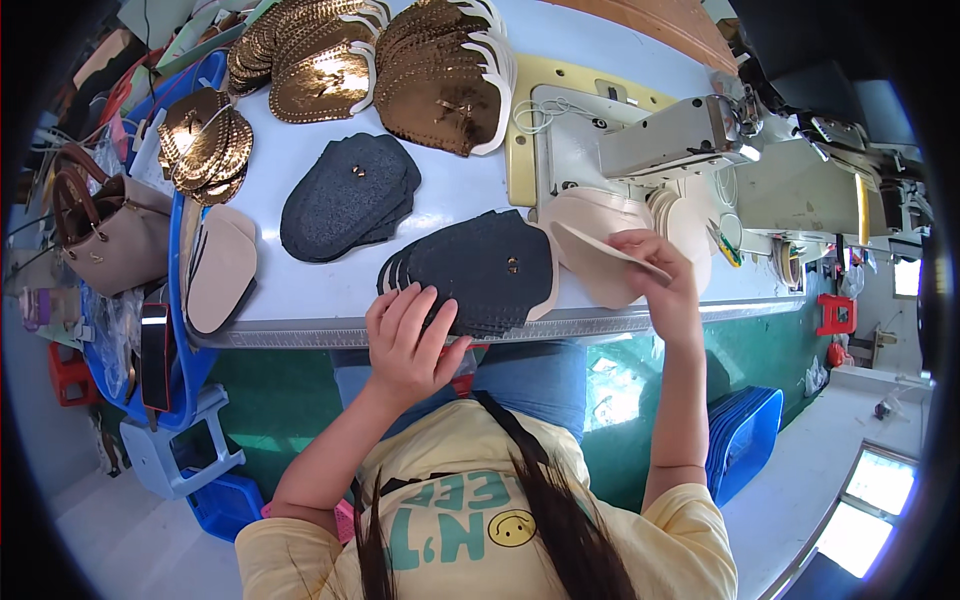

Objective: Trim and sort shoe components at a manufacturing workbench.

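Observation:
My left hand (408,340) rests with spread fingers on the near edge of a fanned stack of black glittery shoe-upper pieces (480,268) at the table's front edge. My right hand (662,285) pinches a thin beige sole-shaped piece (600,250), lifted and tilted above a pile of beige pieces (590,215) beside the sewing machine (670,140).
A second black stack (345,195) lies further back on the white table (300,290). Gold sequined pieces (440,75) fill the far side and a pile (205,140) at the left. Beige pieces (220,265) lie in a blue tray, with a brown handbag (105,235) beside it. Blue crates (740,435) stand at the right.

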